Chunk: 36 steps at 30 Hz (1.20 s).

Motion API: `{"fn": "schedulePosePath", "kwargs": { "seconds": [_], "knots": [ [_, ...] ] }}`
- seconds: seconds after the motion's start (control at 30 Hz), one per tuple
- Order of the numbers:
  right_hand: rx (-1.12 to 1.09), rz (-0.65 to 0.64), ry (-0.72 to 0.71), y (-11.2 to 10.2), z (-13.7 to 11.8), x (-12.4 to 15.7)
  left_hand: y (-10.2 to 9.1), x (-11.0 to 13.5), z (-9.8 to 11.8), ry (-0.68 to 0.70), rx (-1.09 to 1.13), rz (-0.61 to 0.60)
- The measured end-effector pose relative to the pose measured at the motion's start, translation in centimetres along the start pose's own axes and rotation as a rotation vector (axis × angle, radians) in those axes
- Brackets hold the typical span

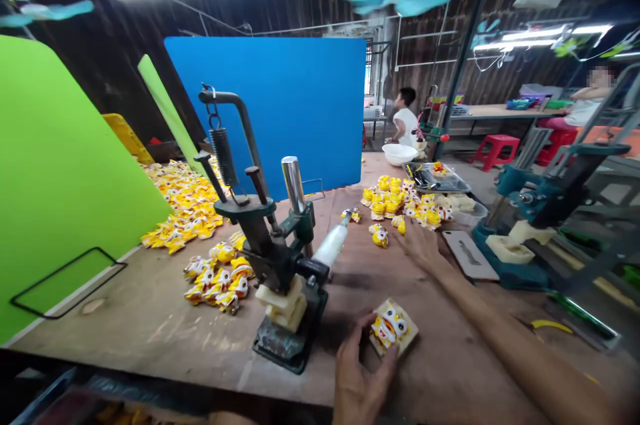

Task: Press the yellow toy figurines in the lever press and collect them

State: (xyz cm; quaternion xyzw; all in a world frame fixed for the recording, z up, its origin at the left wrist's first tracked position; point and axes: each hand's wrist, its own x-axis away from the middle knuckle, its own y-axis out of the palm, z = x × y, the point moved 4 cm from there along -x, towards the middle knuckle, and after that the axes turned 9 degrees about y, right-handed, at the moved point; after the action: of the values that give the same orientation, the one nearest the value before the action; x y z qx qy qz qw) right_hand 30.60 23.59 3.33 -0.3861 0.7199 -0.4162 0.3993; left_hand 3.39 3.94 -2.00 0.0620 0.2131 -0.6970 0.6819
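Note:
My left hand (pixel 363 368) grips a cream-coloured block (pixel 410 336) near the table's front edge, thumb and fingers on its sides. In the block's top lies a yellow-and-white toy face piece (pixel 390 327) with big dark eyes, facing up. Farther off, my right hand (pixel 421 246) reaches low over the table with its fingers stretched out, nothing seen in them. Its fingertips are by the near side of a pile of yellow-and-white toy pieces (pixel 385 198). Just left of that hand lies a loose toy piece (pixel 379 235).
A dark green hand press (pixel 273 251) with cream blocks stands left of my left hand. Beside my right forearm are a second press (pixel 525 238) and a flat plate (pixel 470 256). More toy pieces (pixel 220 278) lie left. Blue (pixel 270 111) and green (pixel 65 158) panels rise behind.

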Motion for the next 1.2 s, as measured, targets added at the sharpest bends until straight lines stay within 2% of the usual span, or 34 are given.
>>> {"fn": "schedulePosePath", "kwargs": {
  "seconds": [0.13,0.3,0.4,0.47,0.53,0.6,0.67,0.77,0.87,0.93,1.0,1.07,1.13,1.2],
  "knots": [
    [0.055,0.016,0.024,0.9,0.0,1.0,0.0,0.0,0.6,-0.008,0.034,-0.007],
    [-0.002,0.071,0.043,-1.8,3.0,4.1,-0.7,-1.5,2.0,-0.108,0.202,0.033],
    [-0.347,0.05,0.023,-3.7,5.0,6.6,-1.5,-4.5,1.5,-0.111,0.225,0.099],
    [-0.617,-0.026,0.043,-4.5,5.8,8.3,-1.7,-6.9,0.7,-0.054,0.104,0.102],
    [-0.771,-0.103,0.095,-5.1,6.2,9.7,-1.5,-8.8,-0.3,-0.008,-0.052,0.067],
    [-0.9,-0.177,0.142,-5.7,6.1,11.0,-1.1,-9.8,-0.8,-0.001,-0.15,0.014],
    [-1.034,-0.283,0.208,-6.5,5.7,12.3,-1.1,-9.8,-0.4,-0.019,-0.153,0.003],
    [-1.157,-0.47,0.266,-8.4,3.8,14.5,-2.0,-7.3,2.5,-0.001,-0.063,0.019],
    [-1.207,-0.751,0.172,-10.0,-0.2,17.9,-3.4,-2.3,5.8,0.049,0.087,-0.097],
    [-1.273,-0.966,0.142,-10.1,-3.4,20.8,-4.7,1.5,6.9,0.049,0.174,-0.087],
    [-1.343,-1.1,0.171,-9.0,-6.4,23.2,-6.5,4.5,6.8,0.01,0.19,0.037],
    [-1.387,-1.169,0.212,-7.2,-8.9,25.0,-8.5,6.6,6.0,-0.073,0.158,0.171],
    [-1.391,-1.218,0.234,-5.3,-11.0,26.1,-10.6,7.4,5.0,-0.154,0.136,0.25],
    [-1.372,-1.197,0.237,-3.8,-12.6,26.4,-12.7,7.1,4.2,-0.168,0.11,0.357]
  ]
}}
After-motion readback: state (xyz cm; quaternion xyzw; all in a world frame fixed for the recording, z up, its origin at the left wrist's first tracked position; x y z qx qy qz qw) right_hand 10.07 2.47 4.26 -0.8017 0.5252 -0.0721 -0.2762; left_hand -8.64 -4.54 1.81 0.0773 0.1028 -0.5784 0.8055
